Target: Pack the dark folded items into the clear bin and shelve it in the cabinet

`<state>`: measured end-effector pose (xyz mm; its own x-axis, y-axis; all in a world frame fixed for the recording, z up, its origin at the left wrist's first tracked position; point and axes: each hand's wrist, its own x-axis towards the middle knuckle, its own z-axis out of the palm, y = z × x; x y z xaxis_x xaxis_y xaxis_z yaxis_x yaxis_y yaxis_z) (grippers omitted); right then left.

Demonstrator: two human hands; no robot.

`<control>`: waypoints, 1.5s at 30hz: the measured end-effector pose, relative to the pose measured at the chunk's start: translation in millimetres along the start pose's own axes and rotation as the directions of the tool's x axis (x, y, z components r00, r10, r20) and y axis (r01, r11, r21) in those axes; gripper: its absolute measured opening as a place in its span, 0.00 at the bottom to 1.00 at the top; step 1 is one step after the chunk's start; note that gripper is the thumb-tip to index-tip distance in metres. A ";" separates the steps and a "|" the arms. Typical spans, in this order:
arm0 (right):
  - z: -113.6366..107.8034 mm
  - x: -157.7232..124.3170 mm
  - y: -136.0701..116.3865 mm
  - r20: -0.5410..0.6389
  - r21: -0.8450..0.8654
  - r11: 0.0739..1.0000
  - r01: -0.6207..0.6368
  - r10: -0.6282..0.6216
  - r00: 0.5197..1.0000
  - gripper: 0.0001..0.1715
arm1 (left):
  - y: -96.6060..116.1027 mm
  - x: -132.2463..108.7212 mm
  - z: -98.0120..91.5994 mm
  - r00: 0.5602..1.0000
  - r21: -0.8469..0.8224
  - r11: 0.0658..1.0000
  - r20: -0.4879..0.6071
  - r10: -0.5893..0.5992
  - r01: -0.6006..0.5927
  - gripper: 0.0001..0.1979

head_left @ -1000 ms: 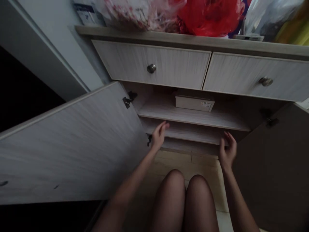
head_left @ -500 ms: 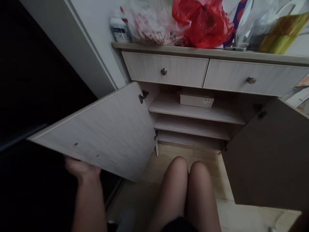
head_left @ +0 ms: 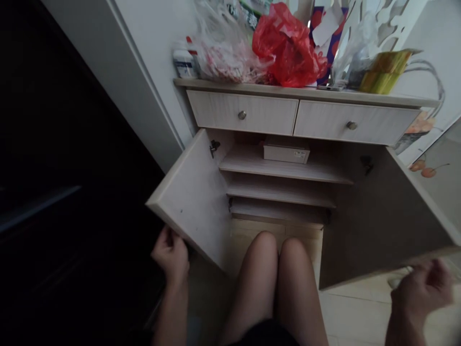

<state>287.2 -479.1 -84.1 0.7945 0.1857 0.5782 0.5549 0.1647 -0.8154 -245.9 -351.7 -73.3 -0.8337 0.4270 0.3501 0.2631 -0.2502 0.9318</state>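
My left hand (head_left: 172,252) is at the lower outer corner of the left cabinet door (head_left: 194,202), fingers curled against its edge; part of the fingers is hidden behind the panel. My right hand (head_left: 421,288), slightly blurred, has its fingers bent at the bottom outer corner of the right cabinet door (head_left: 382,221). Both doors stand part-way out from a pale wood-grain cabinet. Inside are shelves (head_left: 284,169), and a shallow white box (head_left: 286,151) with a label sits on the upper one.
Above the doors are two drawers with round knobs (head_left: 242,115). The cabinet top carries a white bottle (head_left: 185,63), a clear plastic bag (head_left: 230,57), a red bag (head_left: 288,48) and a yellow packet (head_left: 385,72). My knees (head_left: 264,245) are between the doors. A dark panel fills the left side.
The left door has swung inward with my left hand, which moved right. My right hand has come into view at the right door, which has also turned inward. The view has shifted slightly.
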 end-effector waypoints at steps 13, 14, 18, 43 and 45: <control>181.7 -54.1 -79.9 0.479 0.189 0.982 0.015 -0.105 0.872 0.22 | 31.8 -93.2 119.9 0.694 -0.144 0.912 0.607 0.388 -0.384 0.13; 196.1 -54.6 -82.3 0.496 0.189 0.982 0.019 -0.112 0.861 0.22 | 34.4 -99.1 133.4 0.673 -0.133 0.909 0.632 0.384 -0.395 0.11; 238.3 -53.0 -87.3 0.522 0.153 0.986 0.068 -0.139 0.841 0.24 | 46.4 -116.5 185.0 0.618 -0.014 0.903 0.724 0.305 -0.429 0.08; 341.5 -37.1 -74.2 0.562 0.122 0.990 0.077 -0.133 0.816 0.23 | 68.2 -122.8 293.2 0.501 0.193 0.837 0.858 0.109 -0.512 0.14; 345.1 -34.7 -73.0 0.566 0.139 0.988 0.066 -0.133 0.814 0.24 | 67.2 -121.5 297.6 0.496 0.185 0.842 0.861 0.109 -0.506 0.14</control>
<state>134.0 -163.2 -35.1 0.4329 0.6771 0.5951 0.5664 0.3092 -0.7639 17.5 -161.7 -24.5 0.0331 0.9329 0.3585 0.7333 -0.2664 0.6256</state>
